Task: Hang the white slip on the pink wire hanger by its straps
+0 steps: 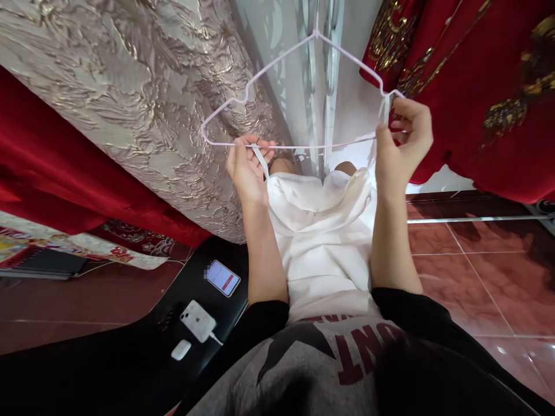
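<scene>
A pale pink clothes hanger [280, 58] hangs upright in front of me, its hook end running out of view at the top. My left hand [251, 167] pinches a thin strap [261, 159] of a white strappy garment [323, 242] beside the hanger's lower bar, at its left end. At the right end, my right hand [401, 141] is closed around the other strap [384, 110], which loops over the hanger's right shoulder near the notch. The garment drapes down between my forearms toward my body. Some of my right fingers are hidden behind the thumb.
Shiny textured beige fabric [143, 98] hangs at left, and red cloth with gold decoration [468, 86] at right. On a black surface at lower left lie a lit phone [223, 278], a white phone on a cable [198, 320] and a small white case [181, 349]. Red tiles [489, 271] cover the floor.
</scene>
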Available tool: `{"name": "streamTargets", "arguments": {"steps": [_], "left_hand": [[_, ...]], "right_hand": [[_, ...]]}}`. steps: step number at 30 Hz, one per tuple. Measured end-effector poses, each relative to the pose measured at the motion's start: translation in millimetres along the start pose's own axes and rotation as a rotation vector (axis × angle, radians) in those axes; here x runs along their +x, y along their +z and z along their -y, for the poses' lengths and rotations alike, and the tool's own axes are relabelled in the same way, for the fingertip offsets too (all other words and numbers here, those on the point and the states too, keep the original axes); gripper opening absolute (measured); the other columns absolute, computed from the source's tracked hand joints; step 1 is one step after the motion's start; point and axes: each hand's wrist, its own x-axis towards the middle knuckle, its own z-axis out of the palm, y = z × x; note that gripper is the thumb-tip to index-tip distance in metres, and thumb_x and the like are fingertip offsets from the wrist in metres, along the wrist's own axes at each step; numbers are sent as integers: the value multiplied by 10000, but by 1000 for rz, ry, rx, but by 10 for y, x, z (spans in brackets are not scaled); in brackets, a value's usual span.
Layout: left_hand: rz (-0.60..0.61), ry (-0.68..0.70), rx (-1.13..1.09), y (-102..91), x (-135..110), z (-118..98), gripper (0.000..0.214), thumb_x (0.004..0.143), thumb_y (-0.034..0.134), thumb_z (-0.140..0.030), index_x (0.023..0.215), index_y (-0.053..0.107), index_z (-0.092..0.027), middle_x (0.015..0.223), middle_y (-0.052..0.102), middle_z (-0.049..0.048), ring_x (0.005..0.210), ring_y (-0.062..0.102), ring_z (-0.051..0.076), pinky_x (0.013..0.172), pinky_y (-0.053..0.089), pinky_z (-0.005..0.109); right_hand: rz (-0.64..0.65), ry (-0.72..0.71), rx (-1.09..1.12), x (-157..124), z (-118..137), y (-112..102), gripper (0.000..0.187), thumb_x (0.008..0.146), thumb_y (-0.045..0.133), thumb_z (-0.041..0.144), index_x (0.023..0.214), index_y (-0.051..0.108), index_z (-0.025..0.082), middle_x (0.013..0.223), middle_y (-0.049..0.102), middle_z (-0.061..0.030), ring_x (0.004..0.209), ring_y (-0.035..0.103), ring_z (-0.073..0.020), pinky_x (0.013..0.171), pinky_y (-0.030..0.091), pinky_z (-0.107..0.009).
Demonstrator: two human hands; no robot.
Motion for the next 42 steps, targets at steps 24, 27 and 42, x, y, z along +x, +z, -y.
{"name": "streamTargets", "arguments": {"steps": [24,27,42], "left_hand": [[-43,-32,65,-103,48,17,326,981,537,-451,756,569,-218,744,667,40,806,712,189,652,539,228],[-33,-16,49,-107,46,-1,323,961,567,-472,759,576,-220,738,666,38,798,715,196,662,541,241],[8,3,62,-140,47,0,352,971,556,-502,764,568,-218,750,679,30,829,710,195,659,535,243]], "right_hand": [[356,303,294,605,514,-574,238,704,645,20,845,768,167,593,604,-29,402,347,-29,404,188,-249],[369,311,113,599,561,-605,154,726,659,50,764,761,159,520,550,-7,399,340,-21,404,194,-231],[-89,430,606,589,157,-468,341,860,324,155,1039,610,202,1290,596,-70,596,485,-60,541,371,-260]]}}
